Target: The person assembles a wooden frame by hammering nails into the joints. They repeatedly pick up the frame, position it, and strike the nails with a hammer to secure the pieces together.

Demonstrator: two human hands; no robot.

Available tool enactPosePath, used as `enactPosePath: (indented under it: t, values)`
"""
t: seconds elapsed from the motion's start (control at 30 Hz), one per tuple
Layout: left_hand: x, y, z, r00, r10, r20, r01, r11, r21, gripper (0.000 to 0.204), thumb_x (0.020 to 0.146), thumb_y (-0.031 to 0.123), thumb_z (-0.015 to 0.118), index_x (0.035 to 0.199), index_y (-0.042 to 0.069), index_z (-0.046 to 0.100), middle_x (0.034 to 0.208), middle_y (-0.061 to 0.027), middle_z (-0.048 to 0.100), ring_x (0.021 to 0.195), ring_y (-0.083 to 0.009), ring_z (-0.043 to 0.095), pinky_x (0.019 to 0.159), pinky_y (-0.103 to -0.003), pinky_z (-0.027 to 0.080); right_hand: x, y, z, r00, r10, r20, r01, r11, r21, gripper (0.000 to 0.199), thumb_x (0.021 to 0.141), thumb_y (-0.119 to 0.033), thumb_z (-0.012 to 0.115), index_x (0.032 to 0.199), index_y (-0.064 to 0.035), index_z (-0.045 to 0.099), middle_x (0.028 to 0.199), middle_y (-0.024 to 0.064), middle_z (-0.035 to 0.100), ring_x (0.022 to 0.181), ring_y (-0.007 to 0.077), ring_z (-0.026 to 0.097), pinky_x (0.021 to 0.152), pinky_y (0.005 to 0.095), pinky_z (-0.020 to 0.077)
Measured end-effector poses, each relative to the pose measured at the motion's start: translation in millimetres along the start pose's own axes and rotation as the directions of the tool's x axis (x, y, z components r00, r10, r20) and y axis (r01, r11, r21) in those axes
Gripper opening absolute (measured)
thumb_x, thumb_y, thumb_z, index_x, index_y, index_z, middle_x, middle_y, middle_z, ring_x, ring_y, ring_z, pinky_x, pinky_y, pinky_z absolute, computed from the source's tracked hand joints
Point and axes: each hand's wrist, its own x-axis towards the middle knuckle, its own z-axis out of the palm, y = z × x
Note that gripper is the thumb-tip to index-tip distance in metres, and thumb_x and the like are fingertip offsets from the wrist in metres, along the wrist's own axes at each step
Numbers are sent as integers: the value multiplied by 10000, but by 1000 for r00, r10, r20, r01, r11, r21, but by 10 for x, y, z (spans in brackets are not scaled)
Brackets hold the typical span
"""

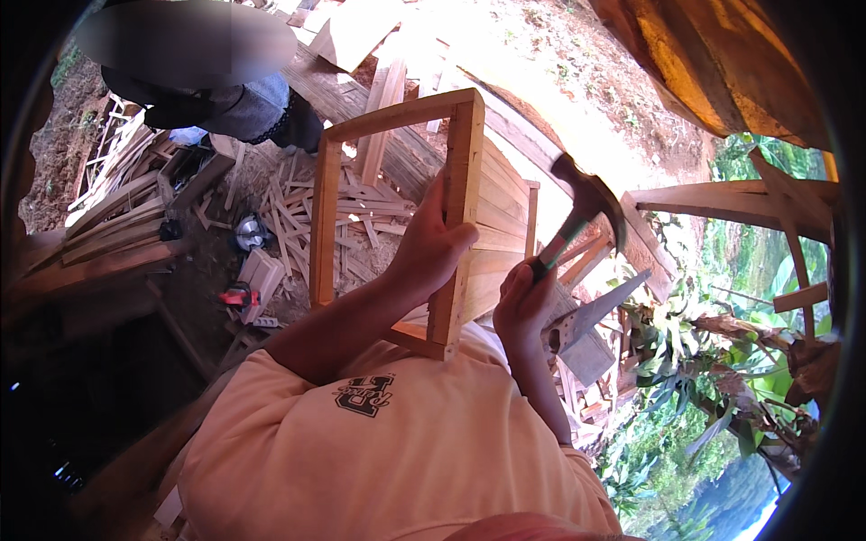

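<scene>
My left hand (431, 242) is wrapped round one bar of a light wooden frame (325, 216), with the thumb lying across the wood. The frame is roughly rectangular and tilted up in front of my chest. Behind its right bar, a panel of wooden slats (502, 194) shows. In my right hand (525, 302) is a claw hammer (591, 194), gripped by its dark and green handle. Its metal head points up, to the right of the slats and apart from them. Just right of that hand rests a handsaw (600, 314).
A person (257, 108) in grey is at the upper left, near stacked boards (117, 225). Wood offcuts (289, 212) litter the ground. A red and black tool (239, 296) lies at left. A timber beam (731, 197) and green plants (722, 370) are at right.
</scene>
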Motion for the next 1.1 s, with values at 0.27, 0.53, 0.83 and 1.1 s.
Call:
enactPosePath:
  t: [0.27,0.53,0.83,1.1]
  values:
    - [0,-66,-68,1000,4,-8,-3,1000,25,789,819,-15,568,1573,14,337,1372,-145,563,1303,-231,548,1135,-400,411,-70,-72,-1,997,80,7,-80,996,33,167,1085,-156,506,1000,-13,491,666,156,551,556,331,545,510,411,396]
    - [-5,-81,-52,1000,27,-13,-27,1000,2,776,830,3,575,1571,13,345,1381,-139,563,1290,-225,554,1125,-396,421,-130,-103,57,995,94,25,-95,993,65,188,1095,-165,509,974,-23,490,609,55,497,484,156,484,467,345,374]
    - [-32,-49,-33,1000,16,-17,-15,1000,11,770,838,10,571,1573,10,342,1378,-143,563,1270,-223,560,1114,-392,423,-27,-212,-4,987,67,144,-69,998,10,197,1122,-204,477,973,-74,476,653,-38,454,481,46,394,430,240,302]
    - [-7,-116,-56,998,-27,-63,26,1000,-11,787,833,-48,543,1585,28,322,1361,-167,585,1245,-226,596,1091,-377,451,1,-332,-49,977,114,178,-120,992,25,220,1129,-213,473,959,-75,481,660,-42,466,495,37,386,442,222,299]
